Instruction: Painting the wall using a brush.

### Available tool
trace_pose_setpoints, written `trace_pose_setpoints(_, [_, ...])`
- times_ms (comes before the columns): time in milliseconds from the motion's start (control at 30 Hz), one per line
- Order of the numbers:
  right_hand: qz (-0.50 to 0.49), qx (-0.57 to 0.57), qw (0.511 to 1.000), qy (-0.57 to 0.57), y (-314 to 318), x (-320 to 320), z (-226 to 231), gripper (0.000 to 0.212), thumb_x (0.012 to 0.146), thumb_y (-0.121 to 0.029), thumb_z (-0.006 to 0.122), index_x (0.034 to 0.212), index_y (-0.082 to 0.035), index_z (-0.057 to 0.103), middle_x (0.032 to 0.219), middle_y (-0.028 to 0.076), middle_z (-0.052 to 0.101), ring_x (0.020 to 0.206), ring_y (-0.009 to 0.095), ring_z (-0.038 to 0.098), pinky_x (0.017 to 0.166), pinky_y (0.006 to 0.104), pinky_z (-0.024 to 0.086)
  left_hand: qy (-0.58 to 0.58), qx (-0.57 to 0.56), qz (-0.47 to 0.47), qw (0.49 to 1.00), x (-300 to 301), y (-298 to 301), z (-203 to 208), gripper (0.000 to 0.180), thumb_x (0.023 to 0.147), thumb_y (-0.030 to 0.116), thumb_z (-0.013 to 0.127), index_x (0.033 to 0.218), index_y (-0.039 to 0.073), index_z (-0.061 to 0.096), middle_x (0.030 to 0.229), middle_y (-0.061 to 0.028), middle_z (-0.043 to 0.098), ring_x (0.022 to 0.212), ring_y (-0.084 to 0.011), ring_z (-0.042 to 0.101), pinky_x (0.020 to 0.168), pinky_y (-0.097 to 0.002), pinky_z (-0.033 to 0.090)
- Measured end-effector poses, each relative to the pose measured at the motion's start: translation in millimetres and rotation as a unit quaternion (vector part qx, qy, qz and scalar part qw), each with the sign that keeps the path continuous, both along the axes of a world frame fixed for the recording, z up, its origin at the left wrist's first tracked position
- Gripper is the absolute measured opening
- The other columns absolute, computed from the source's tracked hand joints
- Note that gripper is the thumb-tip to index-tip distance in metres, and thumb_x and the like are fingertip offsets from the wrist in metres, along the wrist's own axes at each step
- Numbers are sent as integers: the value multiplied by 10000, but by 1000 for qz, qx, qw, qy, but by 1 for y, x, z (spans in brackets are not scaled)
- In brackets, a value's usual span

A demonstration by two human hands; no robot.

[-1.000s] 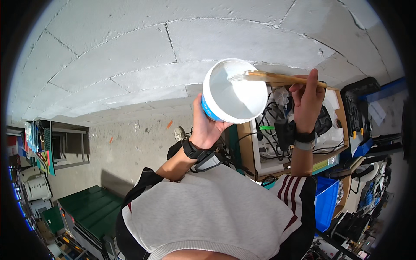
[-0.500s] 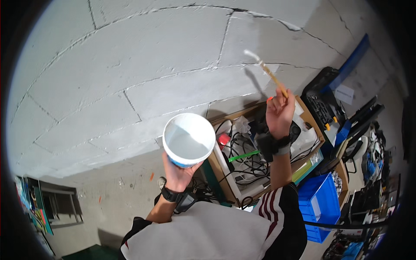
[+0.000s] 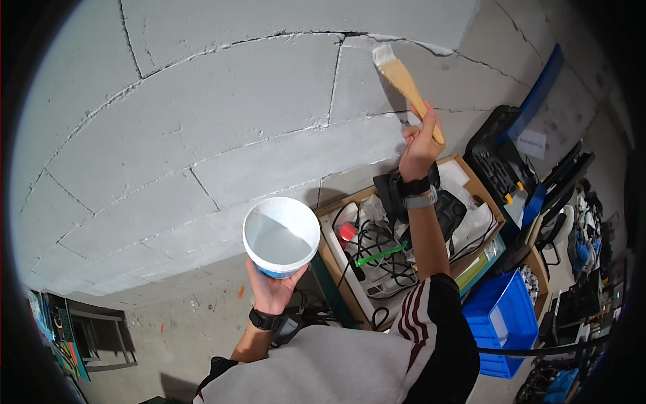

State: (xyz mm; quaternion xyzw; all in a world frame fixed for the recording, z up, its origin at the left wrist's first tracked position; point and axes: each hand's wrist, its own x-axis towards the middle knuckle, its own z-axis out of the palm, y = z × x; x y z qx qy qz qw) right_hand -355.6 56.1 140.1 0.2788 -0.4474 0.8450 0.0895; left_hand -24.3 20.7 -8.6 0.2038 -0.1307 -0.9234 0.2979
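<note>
My left hand point(image 3: 270, 286) grips a white bucket point(image 3: 282, 237) from below, its open top facing up and pale liquid showing inside. A blue band runs round its lower part. Raised toward the wall on the right, my right hand point(image 3: 421, 143) is closed on the wooden handle of a flat paintbrush point(image 3: 402, 79). White paint coats the bristles, which are at the block wall point(image 3: 269, 87) just below a cracked joint; whether they touch it I cannot tell. The wall is mostly whitish, with greyer, bare-looking blocks to the right.
Below my right arm a cardboard box point(image 3: 363, 303) holds tangled cables, a power strip and a green strip. A black tool case point(image 3: 494, 158) leans by the wall. At right stands a blue plastic crate point(image 3: 494, 323); at lower left, a dark metal frame point(image 3: 101, 333).
The brush has moved up and left along the wall and turned, so its broad side now shows. The bucket has dropped slightly lower and to the left in view.
</note>
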Motion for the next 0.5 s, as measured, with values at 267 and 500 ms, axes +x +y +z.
trace_pose_setpoints(267, [-65,40,997,16,13,12,15,396,1009,-248,446,1167,68,623,991,154,709,506,75,519,512,196,378,0,4,3,1000,-2,-3,-1,715,958,619,309,1450,102,343,1430,-152,448,1228,-359,540,922,-507,546])
trace_pose_setpoints(500, [-56,77,993,70,5,23,16,384,1003,-225,457,1143,89,626,877,164,717,512,94,580,508,192,390,3,23,-15,1000,-3,1,-1,716,957,628,299,1456,116,343,1434,-148,445,1232,-349,539,923,-495,545])
